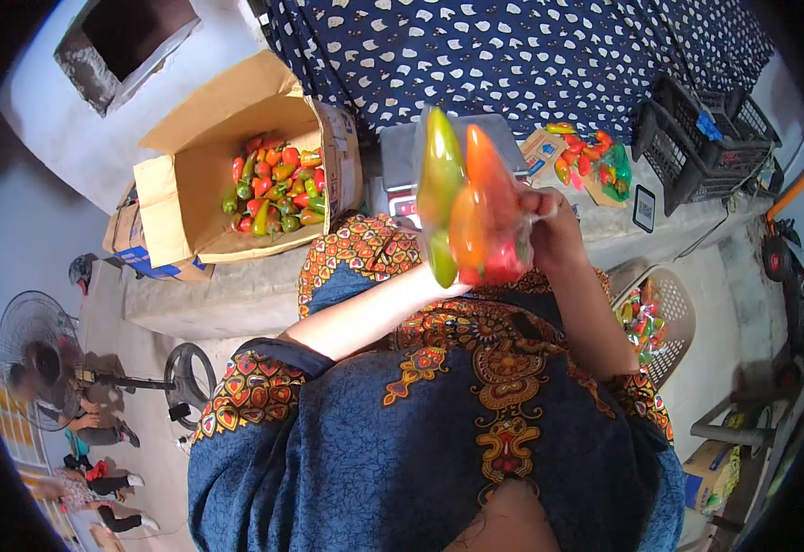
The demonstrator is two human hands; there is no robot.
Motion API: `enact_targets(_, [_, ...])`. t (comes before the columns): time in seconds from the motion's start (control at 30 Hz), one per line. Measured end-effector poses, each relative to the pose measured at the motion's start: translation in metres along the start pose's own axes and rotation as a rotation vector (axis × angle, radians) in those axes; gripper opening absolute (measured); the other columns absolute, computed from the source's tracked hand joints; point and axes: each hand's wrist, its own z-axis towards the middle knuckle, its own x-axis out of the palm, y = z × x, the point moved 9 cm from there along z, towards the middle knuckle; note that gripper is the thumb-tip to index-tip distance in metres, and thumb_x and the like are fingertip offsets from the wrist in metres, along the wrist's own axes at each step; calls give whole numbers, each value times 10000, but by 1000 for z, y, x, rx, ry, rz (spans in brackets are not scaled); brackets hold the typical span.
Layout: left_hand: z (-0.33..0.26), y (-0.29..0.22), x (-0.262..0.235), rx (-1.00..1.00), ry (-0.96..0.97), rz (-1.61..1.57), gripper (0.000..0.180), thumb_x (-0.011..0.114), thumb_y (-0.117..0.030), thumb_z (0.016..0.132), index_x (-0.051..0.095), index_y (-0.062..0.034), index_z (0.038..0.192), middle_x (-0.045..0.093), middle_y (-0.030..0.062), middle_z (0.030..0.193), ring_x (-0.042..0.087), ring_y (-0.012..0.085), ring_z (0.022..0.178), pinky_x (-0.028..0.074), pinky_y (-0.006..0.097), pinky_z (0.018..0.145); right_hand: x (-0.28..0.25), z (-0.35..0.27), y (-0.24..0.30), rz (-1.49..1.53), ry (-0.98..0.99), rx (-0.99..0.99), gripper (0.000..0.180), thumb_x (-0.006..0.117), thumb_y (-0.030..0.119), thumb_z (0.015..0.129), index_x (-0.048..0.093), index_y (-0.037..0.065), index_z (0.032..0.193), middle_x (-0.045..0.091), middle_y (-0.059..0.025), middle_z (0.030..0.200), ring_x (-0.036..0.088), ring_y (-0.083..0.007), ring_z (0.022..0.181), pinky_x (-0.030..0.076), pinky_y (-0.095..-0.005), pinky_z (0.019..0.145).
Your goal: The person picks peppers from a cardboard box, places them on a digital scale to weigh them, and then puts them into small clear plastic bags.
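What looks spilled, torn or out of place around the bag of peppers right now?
Nothing stands out. Both hands hold the clear bag of peppers intact above the scale; the cardboard box keeps its peppers inside, flaps open.

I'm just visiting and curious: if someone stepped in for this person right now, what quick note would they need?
Left hand supports the clear bag of peppers from below; right hand pinches its top. Loose peppers fill the cardboard box on the left ledge. Filled bags lie by the black crates; more sit in the beige basket. Done: several bags packed. Left: this bag looks unsealed; box still holds many peppers.
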Motion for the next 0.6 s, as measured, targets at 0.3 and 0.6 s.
enact_targets(0.3, [-12, -45, -15, 338, 88, 1238, 150, 573, -176, 843, 602, -67, 941, 596, 50, 846, 564, 204, 762, 444, 351, 693, 28, -1, 7, -85, 268, -50, 314, 699, 340, 792, 710, 27, 810, 620, -123, 951, 566, -248, 938, 432, -352, 805])
enact_targets(0.6, [-19, -58, -9, 437, 7, 1627, 135, 639, -233, 801, 687, -145, 893, 617, 54, 747, 607, 255, 696, 470, 350, 618, 8, -3, 1, -415, 29, 102, 265, 645, 224, 839, 703, -27, 896, 636, -96, 1006, 590, -197, 952, 451, -322, 841])
